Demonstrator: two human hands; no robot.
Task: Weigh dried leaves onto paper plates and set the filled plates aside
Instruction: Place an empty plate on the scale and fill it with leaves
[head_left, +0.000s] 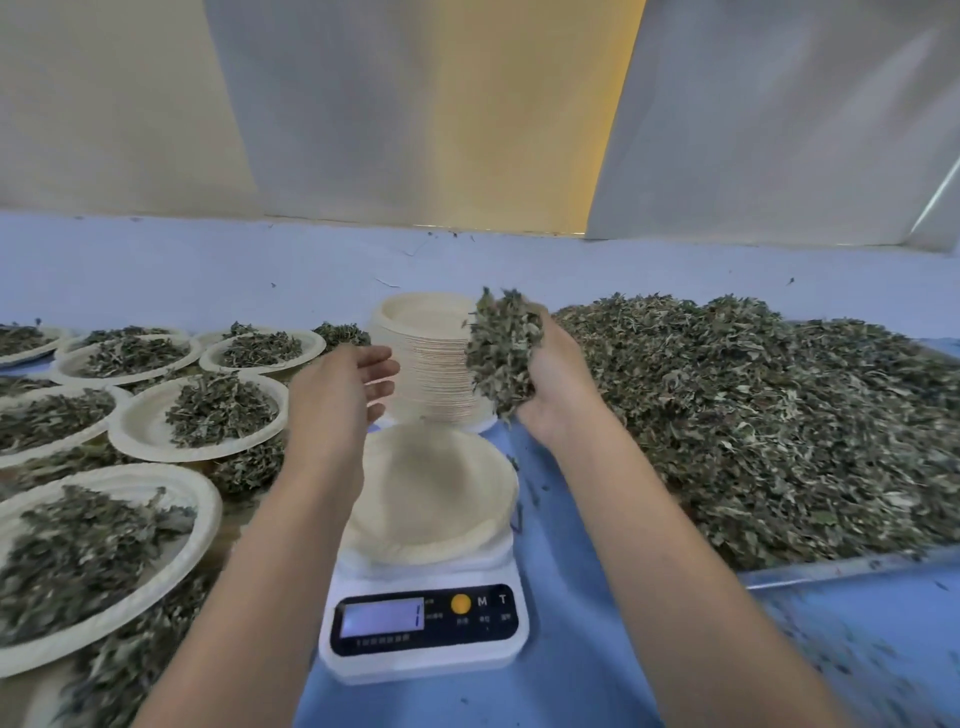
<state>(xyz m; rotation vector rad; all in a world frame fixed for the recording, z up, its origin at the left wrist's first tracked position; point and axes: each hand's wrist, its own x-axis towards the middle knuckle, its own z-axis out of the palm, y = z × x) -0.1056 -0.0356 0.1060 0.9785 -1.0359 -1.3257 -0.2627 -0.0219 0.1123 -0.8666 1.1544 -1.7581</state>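
Dried leaves cover right hand; scale readout blurred.

On my feed the person's body shows only as two uncovered arms. The slim, bare left forearm and the slim, bare right forearm both run smooth down to narrow wrists. The bare left hand shows long, slender fingers. Of the bare right hand I can make out only its smooth back and the wrist.
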